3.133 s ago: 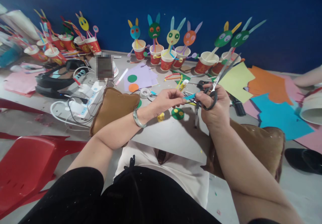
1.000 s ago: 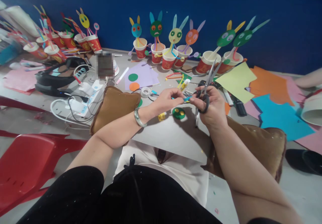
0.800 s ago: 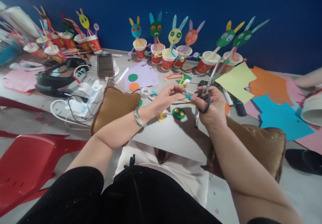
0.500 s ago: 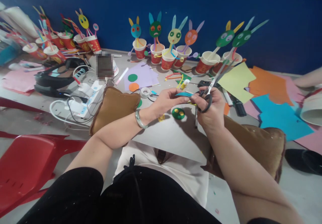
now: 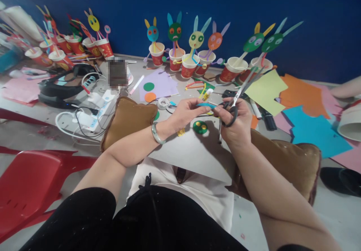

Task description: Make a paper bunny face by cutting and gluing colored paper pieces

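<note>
Between the fingertips of my left hand (image 5: 184, 114) is a narrow blue paper piece (image 5: 205, 105), its other end at the fingers of my right hand (image 5: 237, 125). That right hand is closed around black-handled scissors (image 5: 237, 96), whose blades point up and to the right, away from the paper. On the table below my hands lies a green paper disc (image 5: 200, 127) with two yellow dots. A small yellow piece (image 5: 181, 131) rests beside my left wrist. A glue stick (image 5: 208, 93) is just beyond my fingers.
Paper cups (image 5: 189, 66) holding rabbit-faced figures line the blue wall. Coloured sheets (image 5: 316, 127) are spread at the right, near another person's arm (image 5: 346, 88). Left are a power strip (image 5: 98, 113), a black headset (image 5: 60, 89) and a brown cushion (image 5: 128, 119). A tape roll (image 5: 163, 103) lies centrally.
The blue paper has tilted slightly between my fingers and shows a more curved shape. My left fingertips have shifted a little; the scissors stay in my right hand.
</note>
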`<action>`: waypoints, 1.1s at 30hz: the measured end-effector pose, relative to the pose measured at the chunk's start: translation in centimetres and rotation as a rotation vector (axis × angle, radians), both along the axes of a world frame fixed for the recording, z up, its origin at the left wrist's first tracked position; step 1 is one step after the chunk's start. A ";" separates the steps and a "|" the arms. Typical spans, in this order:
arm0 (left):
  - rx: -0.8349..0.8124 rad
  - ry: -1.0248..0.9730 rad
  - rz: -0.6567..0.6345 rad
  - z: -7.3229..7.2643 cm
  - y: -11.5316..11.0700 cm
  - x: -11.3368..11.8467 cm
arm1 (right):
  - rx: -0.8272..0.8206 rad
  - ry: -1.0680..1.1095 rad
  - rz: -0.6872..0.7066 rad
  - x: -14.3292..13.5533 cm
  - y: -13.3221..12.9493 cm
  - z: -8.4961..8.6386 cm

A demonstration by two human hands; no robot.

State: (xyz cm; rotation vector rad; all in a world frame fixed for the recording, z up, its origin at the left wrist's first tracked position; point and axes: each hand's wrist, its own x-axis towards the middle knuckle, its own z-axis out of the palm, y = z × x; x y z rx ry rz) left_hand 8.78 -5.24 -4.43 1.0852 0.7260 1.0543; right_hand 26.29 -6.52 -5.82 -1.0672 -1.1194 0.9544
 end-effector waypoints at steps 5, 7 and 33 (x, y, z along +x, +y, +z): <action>-0.015 -0.039 0.029 0.5 -0.1 -0.1 | -0.096 -0.046 0.026 0.0 -0.5 1.4; -0.018 -0.033 0.073 0.9 0.0 -0.4 | -0.111 -0.085 0.096 0.3 -0.6 1.9; 0.044 0.052 0.193 1.9 0.7 -1.4 | -0.251 -0.395 0.426 1.8 -0.5 3.6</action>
